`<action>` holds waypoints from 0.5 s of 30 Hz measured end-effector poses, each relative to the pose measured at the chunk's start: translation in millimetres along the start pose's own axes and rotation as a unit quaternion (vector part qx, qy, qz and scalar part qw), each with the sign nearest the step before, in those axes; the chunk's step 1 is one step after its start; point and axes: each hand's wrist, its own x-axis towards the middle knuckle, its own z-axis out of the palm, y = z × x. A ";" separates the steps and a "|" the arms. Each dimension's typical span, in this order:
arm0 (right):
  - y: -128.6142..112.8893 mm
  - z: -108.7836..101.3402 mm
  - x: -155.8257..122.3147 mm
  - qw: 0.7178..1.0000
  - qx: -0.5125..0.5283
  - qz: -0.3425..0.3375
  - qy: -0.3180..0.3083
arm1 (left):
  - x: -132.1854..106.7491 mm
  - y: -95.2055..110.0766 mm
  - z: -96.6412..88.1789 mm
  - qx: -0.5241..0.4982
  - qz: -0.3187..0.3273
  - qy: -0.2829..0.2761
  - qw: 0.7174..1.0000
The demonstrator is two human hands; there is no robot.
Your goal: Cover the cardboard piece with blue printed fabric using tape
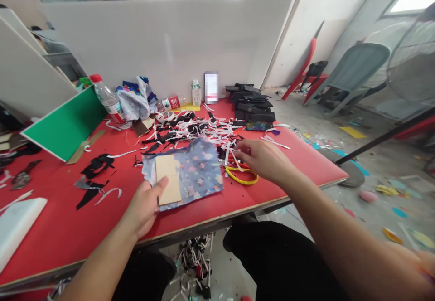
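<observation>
My left hand (146,206) is closed on a blue patterned fabric piece (202,172) and a tan cardboard piece (169,167), its thumb pressing the cardboard onto the fabric. The two are held just above the red table's front edge. To the right, my right hand (261,158) has its fingers bent together around a thin white strip (239,161), which hangs below the fingertips. Under those fingertips lies a pair of scissors with yellow handles (249,181); the blades are hidden among scraps.
White and black scraps (204,126) cover the middle of the red table (272,187). Behind stand a phone (211,88), a small bottle (196,93) and a stack of black pieces (251,101). A large bottle (110,101) and green board (68,122) are left.
</observation>
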 end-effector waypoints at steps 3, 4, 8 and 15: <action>9.4 -5.4 -3.8 0.991 -0.099 -0.019 -0.092 | 4.6 2.2 -4.6 0.003 0.001 -0.013 1.000; 9.4 -2.7 -5.6 0.985 -0.128 -0.029 -0.116 | 5.1 1.9 -6.1 0.015 0.006 -0.026 1.000; 3.4 11.6 -4.4 0.954 -0.233 -0.053 -0.180 | 6.8 -3.6 -10.3 0.082 0.039 -0.052 0.995; -3.3 -42.2 20.9 0.888 -0.416 -0.127 -0.147 | 9.0 -8.4 -7.5 0.110 0.056 -0.045 0.991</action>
